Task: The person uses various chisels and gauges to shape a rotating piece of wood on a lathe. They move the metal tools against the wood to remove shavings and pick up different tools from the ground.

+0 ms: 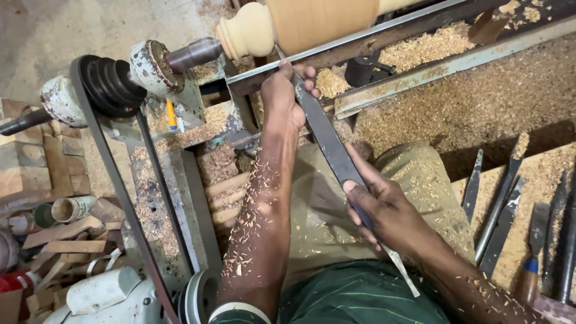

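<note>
Steel chisel [329,139] gripped by both hands: left hand [282,96] near the pale spindle [300,24] at 12 o'clock, right hand [384,210] lower. Shavings fill the lathe bed [420,48]; chisel tip hidden.

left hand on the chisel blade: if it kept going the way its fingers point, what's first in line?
Probably the metal tool rest bar: the left hand already sits against it, pressing the long flat chisel down. Just past the bar is the turned wooden workpiece on the lathe. Depth is unclear from above.
</note>
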